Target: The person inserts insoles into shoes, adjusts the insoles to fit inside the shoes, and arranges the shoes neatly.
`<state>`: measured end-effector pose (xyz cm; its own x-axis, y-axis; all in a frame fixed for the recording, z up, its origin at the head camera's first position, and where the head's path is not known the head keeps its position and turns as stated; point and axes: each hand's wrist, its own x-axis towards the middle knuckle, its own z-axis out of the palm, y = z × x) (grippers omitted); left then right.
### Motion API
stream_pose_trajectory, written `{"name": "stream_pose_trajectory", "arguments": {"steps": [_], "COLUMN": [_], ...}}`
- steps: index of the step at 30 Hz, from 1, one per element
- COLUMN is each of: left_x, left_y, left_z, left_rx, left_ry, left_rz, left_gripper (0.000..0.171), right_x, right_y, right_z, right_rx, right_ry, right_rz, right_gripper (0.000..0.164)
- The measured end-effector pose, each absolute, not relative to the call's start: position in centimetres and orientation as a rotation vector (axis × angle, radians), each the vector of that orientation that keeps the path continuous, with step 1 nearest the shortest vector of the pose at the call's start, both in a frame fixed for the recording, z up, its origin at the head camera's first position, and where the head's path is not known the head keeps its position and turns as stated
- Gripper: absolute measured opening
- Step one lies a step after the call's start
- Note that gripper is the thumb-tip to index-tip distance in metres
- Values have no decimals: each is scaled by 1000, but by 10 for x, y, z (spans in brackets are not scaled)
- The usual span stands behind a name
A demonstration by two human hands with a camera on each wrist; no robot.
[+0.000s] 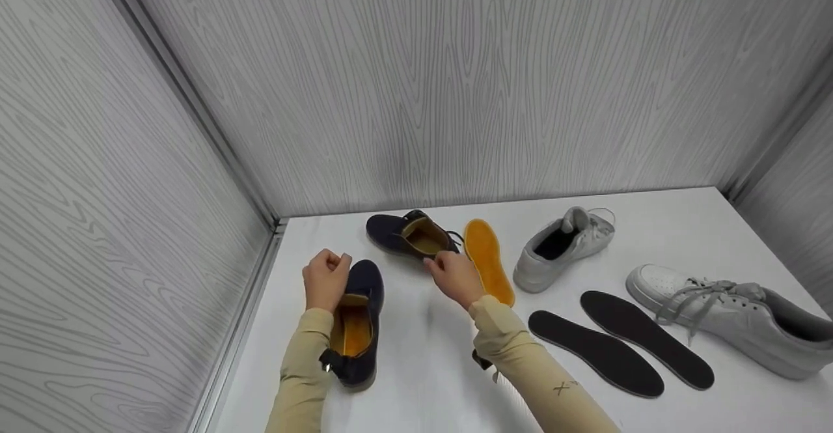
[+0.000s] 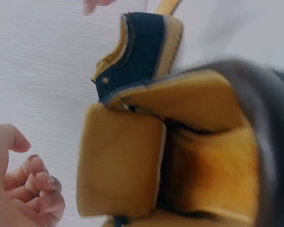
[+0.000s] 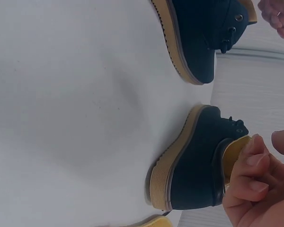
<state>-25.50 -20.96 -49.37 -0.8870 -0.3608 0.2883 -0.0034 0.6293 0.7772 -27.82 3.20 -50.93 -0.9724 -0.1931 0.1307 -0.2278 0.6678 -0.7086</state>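
My left hand [image 1: 326,279] hovers beside the near navy shoe [image 1: 368,280], holding nothing, its fingers loosely curled. That shoe's tan-lined opening faces up, and an orange insole [image 1: 356,332] lies inside it. In the left wrist view the tan tongue [image 2: 120,161] is folded outward, and my left thumb stands apart from the fingers. My right hand [image 1: 458,277] is close to the heel end of the second navy shoe [image 1: 388,233], farther back. Its fingers are loosely bent with nothing between them; in the right wrist view they overlap that shoe's collar.
A loose orange insole [image 1: 489,260] lies right of the far navy shoe. Two white sneakers [image 1: 565,251] stand to the right, the nearer sneaker [image 1: 729,319] with tied laces. Between them and my right sleeve are two black insoles [image 1: 595,355]. Grey wood-grain panels [image 1: 416,88] wall the table's back and sides.
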Motion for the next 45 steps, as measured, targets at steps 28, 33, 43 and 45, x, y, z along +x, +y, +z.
{"name": "stream_pose_trajectory", "arguments": {"steps": [28, 33, 43, 45], "left_x": [-302, -310, -324, -327], "left_y": [-130, -120, -110, -108], "left_z": [-508, -517, -541, -542], "left_rx": [378, 471, 602, 614], "left_ry": [-2667, -2683, -2697, -2686], "left_rz": [-1619, -1710, -1812, -1830], "left_gripper": [40, 50, 68, 68], "right_x": [-312, -312, -310, -311], "right_y": [67, 65, 54, 53], "right_z": [-528, -533, -539, -538], "right_rx": [308, 471, 556, 545], "right_ry": [-2665, -2679, -2765, -2770], "right_rz": [1255, 1276, 1282, 1270], "right_gripper": [34, 41, 48, 47]}}
